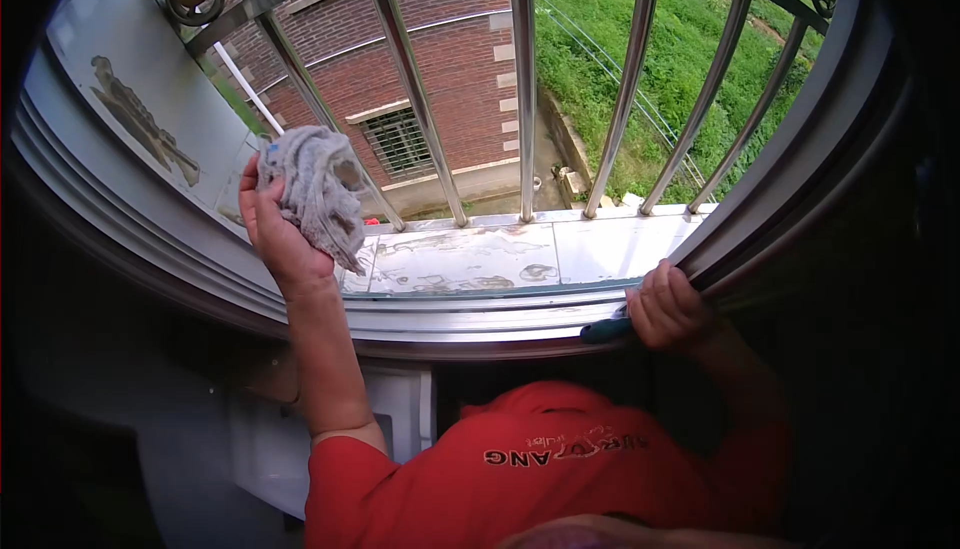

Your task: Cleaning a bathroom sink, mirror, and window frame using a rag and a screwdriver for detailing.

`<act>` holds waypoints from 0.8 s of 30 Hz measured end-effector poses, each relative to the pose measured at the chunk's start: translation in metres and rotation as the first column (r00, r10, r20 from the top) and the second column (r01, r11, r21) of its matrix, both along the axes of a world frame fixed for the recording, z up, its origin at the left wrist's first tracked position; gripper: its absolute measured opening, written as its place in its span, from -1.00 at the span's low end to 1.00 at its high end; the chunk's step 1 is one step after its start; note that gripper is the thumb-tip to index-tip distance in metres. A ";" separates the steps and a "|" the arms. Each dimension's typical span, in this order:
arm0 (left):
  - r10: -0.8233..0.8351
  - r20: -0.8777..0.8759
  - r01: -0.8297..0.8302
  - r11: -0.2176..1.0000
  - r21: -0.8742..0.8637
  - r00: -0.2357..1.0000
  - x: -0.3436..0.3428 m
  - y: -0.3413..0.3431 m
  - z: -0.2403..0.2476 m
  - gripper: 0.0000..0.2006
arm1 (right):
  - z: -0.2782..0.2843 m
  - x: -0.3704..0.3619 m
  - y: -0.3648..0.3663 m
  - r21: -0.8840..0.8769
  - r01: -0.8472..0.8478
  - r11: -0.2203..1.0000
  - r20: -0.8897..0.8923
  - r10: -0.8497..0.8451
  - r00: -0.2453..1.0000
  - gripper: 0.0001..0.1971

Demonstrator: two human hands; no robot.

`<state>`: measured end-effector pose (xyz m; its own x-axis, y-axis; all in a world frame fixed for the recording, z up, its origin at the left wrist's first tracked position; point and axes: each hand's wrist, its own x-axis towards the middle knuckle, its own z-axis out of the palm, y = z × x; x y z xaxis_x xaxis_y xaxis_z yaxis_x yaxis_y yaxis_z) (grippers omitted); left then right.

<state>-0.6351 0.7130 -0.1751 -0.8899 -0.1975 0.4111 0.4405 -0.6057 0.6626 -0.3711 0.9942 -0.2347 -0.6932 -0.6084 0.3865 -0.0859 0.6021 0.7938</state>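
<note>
A crumpled grey cloth (318,184) is in my left hand (285,234), raised in front of the window opening at the left. The fingers curl behind and beside the cloth, and its lower end hangs free. At the right, my right hand (665,307) is closed around a dark green handle (606,330), by the lower right of the metal window frame (480,324). The rounded end of the handle sticks out to the left; the rest of that tool is hidden in the hand and shadow.
Upright metal bars (527,89) stand beyond a white tiled ledge (455,259) with dirty smears. A white side wall (140,59) at the left bears a brown stain. Below the left forearm is a white basin (405,404). Outside are a brick building (340,59) and greenery (620,19).
</note>
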 end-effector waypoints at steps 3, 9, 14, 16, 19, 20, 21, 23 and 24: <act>0.076 -0.202 -0.073 0.997 0.024 0.976 -0.036 0.007 0.052 -0.55 | 0.003 0.003 -0.003 -0.035 0.014 0.999 0.011 -0.014 1.000 -0.89; 0.285 -0.549 -0.555 0.715 -0.424 0.786 -0.146 0.028 0.066 -0.51 | -0.001 0.000 -0.006 -0.040 -0.008 0.999 0.041 0.009 0.999 -0.92; 0.346 -0.497 -0.600 0.563 -0.568 0.796 -0.144 0.035 0.029 -0.55 | 0.001 -0.003 -0.006 -0.078 0.051 0.996 0.070 -0.046 0.996 -0.92; 0.469 -0.567 -0.735 0.466 -0.493 0.677 -0.151 0.043 -0.011 -0.57 | 0.003 -0.003 -0.006 -0.051 0.067 0.996 0.061 -0.064 0.996 -0.91; 0.495 -0.565 -0.749 0.387 -0.538 0.661 -0.139 0.045 -0.089 -0.55 | 0.002 -0.002 -0.007 -0.048 0.090 0.995 0.043 -0.087 0.995 -0.91; 0.476 -0.461 -0.657 0.447 -0.607 0.749 -0.140 0.040 -0.120 -0.53 | 0.001 0.000 -0.008 -0.052 0.083 0.995 0.034 -0.081 0.996 -0.91; 0.465 -0.368 -0.573 0.448 -0.686 0.805 -0.127 0.046 -0.145 -0.51 | -0.001 -0.001 -0.005 -0.054 0.073 0.996 0.029 -0.072 0.997 -0.90; 0.412 -0.272 -0.421 0.330 -0.845 0.870 -0.114 0.037 -0.199 -0.49 | -0.003 -0.002 -0.004 -0.062 0.056 0.997 0.011 -0.055 0.998 -0.89; 0.369 -0.203 -0.275 0.155 -0.949 0.907 -0.099 0.029 -0.215 -0.51 | -0.001 -0.001 -0.003 -0.059 0.053 0.997 0.032 -0.051 0.998 -0.88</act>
<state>-0.7342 0.7420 -0.3897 -0.8838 0.0180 0.4674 0.3552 0.6760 0.6456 -0.3725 0.9912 -0.2361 -0.7352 -0.5478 0.3993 -0.0767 0.6525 0.7539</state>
